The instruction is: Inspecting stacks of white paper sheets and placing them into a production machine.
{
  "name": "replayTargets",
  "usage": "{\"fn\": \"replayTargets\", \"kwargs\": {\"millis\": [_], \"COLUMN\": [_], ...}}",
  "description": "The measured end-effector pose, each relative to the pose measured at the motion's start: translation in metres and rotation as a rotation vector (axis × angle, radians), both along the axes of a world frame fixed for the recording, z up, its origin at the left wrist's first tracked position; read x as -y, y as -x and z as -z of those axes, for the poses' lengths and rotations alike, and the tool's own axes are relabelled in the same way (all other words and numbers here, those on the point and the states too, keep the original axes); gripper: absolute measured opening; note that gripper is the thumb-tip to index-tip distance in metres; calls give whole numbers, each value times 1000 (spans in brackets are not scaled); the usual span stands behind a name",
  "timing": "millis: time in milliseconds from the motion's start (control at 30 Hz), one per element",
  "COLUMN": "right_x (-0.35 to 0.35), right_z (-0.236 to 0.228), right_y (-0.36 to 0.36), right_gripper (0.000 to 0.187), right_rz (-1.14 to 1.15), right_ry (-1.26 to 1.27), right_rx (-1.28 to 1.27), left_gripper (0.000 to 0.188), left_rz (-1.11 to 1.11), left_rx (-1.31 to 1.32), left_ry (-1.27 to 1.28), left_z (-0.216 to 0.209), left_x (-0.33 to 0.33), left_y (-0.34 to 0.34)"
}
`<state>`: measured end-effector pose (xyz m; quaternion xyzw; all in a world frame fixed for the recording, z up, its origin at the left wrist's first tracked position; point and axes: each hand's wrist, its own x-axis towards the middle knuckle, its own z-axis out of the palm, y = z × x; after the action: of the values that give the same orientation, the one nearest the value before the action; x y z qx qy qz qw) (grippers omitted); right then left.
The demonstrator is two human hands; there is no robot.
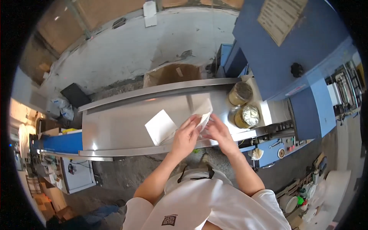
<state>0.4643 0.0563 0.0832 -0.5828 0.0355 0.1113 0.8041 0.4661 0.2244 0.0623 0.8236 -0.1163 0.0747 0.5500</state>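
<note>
Above the steel work table I hold folded or bent white paper, seen nearly edge-on. My left hand is closed on its left side, thumb and fingers pressed toward each other. On the other side, the curled fingers of my right hand grip the paper; some of the fingertips are hidden. Flat on the table, just left of my left hand, lies a white paper stack or sheet. I cannot tell how many layers it has.
The long steel table has a raised rail along its far side. Two round tins with shiny tops stand to the right, beside a large blue machine. An open cardboard box sits beyond the table. A blue belt adjoins the left end.
</note>
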Motion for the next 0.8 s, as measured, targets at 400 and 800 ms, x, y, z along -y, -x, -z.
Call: {"fn": "replayTargets", "kwargs": {"millis": [400,800], "right_x": [8,49], "right_z": [27,-17], "right_y": [-14,-12], "right_gripper": [32,24], "right_rz": [93,2], "right_ry": [441,452], "right_rx": [134,315], "left_gripper": [24,75], "left_rz": [-132,119], "left_rx": [-529,-130], "left_ry": [735,-24], "left_z": [9,-31], "left_x": [20,5], "left_y": [-11,-37]}}
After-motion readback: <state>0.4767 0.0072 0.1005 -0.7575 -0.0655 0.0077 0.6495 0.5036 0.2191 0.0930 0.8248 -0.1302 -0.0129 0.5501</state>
